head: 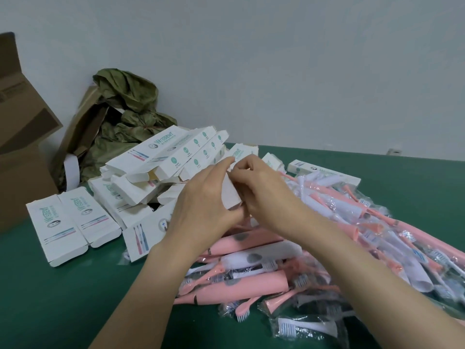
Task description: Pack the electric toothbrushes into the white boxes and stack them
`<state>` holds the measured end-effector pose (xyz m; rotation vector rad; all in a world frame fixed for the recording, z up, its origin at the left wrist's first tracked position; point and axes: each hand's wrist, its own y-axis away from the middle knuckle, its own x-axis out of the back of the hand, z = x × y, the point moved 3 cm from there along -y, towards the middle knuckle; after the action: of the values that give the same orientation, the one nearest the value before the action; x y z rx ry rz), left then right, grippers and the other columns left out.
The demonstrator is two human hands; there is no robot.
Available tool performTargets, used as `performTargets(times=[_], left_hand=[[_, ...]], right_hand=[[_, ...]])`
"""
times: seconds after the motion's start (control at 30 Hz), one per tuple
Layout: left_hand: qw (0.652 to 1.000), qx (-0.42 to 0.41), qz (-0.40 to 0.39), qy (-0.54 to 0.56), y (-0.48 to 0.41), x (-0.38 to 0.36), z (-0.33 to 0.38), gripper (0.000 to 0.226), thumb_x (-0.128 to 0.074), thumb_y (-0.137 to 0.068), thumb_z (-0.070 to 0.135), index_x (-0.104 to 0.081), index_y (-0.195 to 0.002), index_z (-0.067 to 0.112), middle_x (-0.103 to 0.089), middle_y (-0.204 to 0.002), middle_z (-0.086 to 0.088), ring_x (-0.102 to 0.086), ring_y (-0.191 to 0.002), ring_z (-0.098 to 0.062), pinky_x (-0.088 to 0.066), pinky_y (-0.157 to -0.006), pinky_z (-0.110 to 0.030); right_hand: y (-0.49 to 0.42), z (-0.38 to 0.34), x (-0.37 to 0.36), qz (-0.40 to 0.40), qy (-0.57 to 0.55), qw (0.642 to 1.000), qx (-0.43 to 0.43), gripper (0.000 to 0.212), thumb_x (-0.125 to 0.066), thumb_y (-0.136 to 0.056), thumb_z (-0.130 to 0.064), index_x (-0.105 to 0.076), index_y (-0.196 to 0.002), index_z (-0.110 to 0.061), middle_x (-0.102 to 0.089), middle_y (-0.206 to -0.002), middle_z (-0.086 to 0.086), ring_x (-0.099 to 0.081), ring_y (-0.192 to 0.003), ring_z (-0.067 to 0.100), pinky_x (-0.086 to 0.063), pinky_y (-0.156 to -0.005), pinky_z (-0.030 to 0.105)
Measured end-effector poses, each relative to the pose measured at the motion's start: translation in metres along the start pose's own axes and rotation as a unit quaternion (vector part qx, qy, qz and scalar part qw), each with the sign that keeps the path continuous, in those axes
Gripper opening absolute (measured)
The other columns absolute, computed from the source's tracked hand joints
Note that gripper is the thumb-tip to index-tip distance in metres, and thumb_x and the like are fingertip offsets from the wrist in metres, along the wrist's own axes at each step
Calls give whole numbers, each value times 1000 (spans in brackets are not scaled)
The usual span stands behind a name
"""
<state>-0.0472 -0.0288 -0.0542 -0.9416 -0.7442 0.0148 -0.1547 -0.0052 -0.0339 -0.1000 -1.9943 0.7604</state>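
A white box [232, 192] is held upright between both hands above the pile. My left hand [201, 205] grips its left side and lower end. My right hand [261, 195] pinches the box's top flap with its fingertips. A heap of pink toothbrushes [251, 285] in clear plastic bags, with brush heads and white paper rolls, lies on the green table under and right of my hands. Several white boxes [161, 159] are piled behind my left hand. Two boxes [70, 220] lie side by side, flat, at the left.
The green table [63, 298] has open surface at the front left. A brown cardboard carton [22, 137] stands at the far left. Crumpled olive paper [125, 117] and a brown bag lean against the grey wall behind the boxes. One box [324, 172] lies at the back right.
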Motion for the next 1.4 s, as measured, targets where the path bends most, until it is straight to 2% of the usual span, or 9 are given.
performTargets(times=[0.2, 0.33, 0.43, 0.57, 0.67, 0.87, 1.03, 1.2, 1.4], left_hand=[[999, -11, -36, -8, 1, -5, -5, 71, -78, -70, 35, -51, -131, 12, -61, -120, -4, -52, -110, -18, -30, -88, -16], [998, 3, -55, -25, 3, -8, -8, 74, -74, -71, 41, -46, -136, 18, -56, -130, -1, -49, -120, -19, -31, -94, -24], [998, 7, -54, -24, 2, -8, -8, 74, -72, -71, 43, -47, -136, 18, -57, -129, -1, -50, -119, -21, -34, -94, -28], [999, 6, -49, -17, 2, -10, -8, 71, -73, -69, 40, -50, -132, 16, -59, -126, -1, -52, -116, -21, -34, -90, -27], [998, 3, -52, -20, 4, -10, -8, 69, -74, -69, 39, -52, -130, 16, -60, -124, 0, -52, -113, -21, -34, -87, -26], [999, 1, -46, -22, 2, -11, -9, 68, -74, -70, 37, -52, -130, 16, -59, -125, 1, -51, -114, -19, -31, -87, -22], [999, 0, -43, -19, 1, -10, -9, 68, -72, -70, 38, -51, -131, 15, -59, -126, 0, -51, -115, -19, -32, -89, -24], [999, -2, -40, -23, 3, -11, -10, 68, -76, -70, 36, -52, -130, 15, -60, -124, 0, -53, -113, -20, -33, -87, -24], [999, 1, -31, -9, 1, -9, -8, 69, -74, -69, 40, -52, -130, 16, -60, -124, 2, -52, -113, -18, -34, -88, -25]], right_hand=[[2, 60, 56, 187, -126, 950, -216, 36, -52, -84, 0, -66, -70, -30, -59, -64, -14, -47, -55, 4, -38, -56, 15], [15, 115, 78, 65, -43, 931, -357, 22, -53, -87, -4, -68, -82, -18, -62, -79, -2, -53, -75, 18, -45, -71, 30], [21, 126, 77, -51, 48, 938, -340, 20, -63, -87, -18, -69, -103, -8, -65, -90, 4, -55, -77, 16, -42, -62, 24], [18, 123, 63, -41, 62, 928, -364, 48, -67, -83, -42, -68, -94, 5, -69, -91, 20, -63, -81, 31, -49, -67, 35], [17, 118, 49, -73, 101, 921, -369, 34, -71, -81, -34, -61, -73, -2, -59, -66, 10, -52, -66, 24, -37, -51, 26], [13, 106, 59, 63, -131, 955, -258, 16, -65, -85, -19, -63, -70, -14, -55, -59, -8, -40, -49, 3, -30, -46, 8], [12, 93, 59, 81, -218, 947, -222, 18, -61, -89, -17, -66, -72, -16, -63, -66, -4, -50, -60, 8, -40, -58, 19], [14, 89, 58, 58, -397, 876, -268, 19, -50, -96, -15, -64, -93, -2, -70, -100, 14, -57, -72, 18, -46, -70, 30], [17, 51, 68, -65, -492, 848, -184, 11, -58, -88, -24, -63, -87, -14, -50, -67, 8, -53, -53, 20, -48, -52, 24]])
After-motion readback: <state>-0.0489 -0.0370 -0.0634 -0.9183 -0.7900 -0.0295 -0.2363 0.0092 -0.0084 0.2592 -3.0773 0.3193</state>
